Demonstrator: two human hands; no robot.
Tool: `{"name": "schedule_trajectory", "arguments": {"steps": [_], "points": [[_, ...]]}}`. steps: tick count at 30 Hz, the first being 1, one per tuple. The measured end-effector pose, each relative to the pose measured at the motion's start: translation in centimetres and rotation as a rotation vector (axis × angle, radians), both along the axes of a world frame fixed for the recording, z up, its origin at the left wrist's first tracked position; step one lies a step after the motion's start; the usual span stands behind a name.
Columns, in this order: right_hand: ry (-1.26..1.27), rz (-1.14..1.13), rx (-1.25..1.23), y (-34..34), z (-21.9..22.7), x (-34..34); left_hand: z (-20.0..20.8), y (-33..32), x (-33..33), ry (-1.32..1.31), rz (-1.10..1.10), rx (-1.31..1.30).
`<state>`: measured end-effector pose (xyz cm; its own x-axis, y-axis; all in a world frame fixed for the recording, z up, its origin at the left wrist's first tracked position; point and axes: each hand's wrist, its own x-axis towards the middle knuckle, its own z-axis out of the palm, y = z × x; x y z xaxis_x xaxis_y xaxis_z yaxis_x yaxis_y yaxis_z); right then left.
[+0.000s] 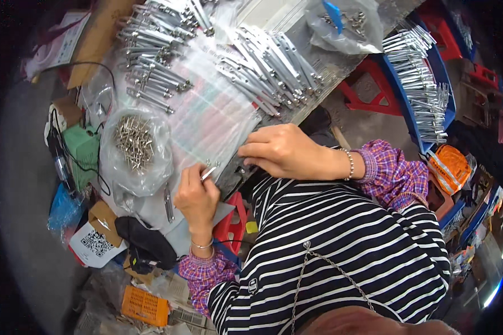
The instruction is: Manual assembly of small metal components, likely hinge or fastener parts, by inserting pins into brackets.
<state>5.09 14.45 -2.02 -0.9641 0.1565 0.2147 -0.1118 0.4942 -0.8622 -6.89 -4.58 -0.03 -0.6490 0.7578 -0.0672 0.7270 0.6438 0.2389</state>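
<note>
Head view looked down on a crowded worktable (341,64). The left hand (197,195) was curled closed, its thumb and fingers pinching a small metal piece (208,173) whose shiny tip stuck out toward the pile of clear plastic sleeves (212,117). The right hand (285,151) lay flat on the near edge of that pile, fingers loosely spread and pressing down on the top sleeve, gripping nothing. The two hands were near each other, with the metal piece between them at the pile's lower corner. Just left of the left hand sat an open clear bag of small metal screws (133,142). Beyond the sleeves, rows of long silver metal bars (274,70) lay across the table, with more of them (151,50) to the far left. A blue tray (444,78) on the right held another stack of the same bars. A second clear bag of small parts (346,25) rested at the table's far end.
</note>
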Motion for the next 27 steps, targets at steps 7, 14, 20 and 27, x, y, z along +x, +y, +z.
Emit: {"name": "schedule_trajectory", "arguments": {"steps": [7,14,20,27], "points": [[-0.227,0.011,-0.719,0.2,0.3,-0.4,3.2,3.3,0.6,-0.444,0.123,0.428],[-0.511,0.021,-1.384,1.8,0.2,0.2,3.1,7.4,1.6,-0.374,-0.142,0.461],[-0.571,-0.051,-1.528,3.4,-0.3,1.4,3.1,10.0,2.1,-0.545,-0.201,0.468],[-0.477,-0.142,-1.605,5.1,-0.7,2.6,2.8,15.1,-0.8,-0.508,-0.274,0.387]]}}
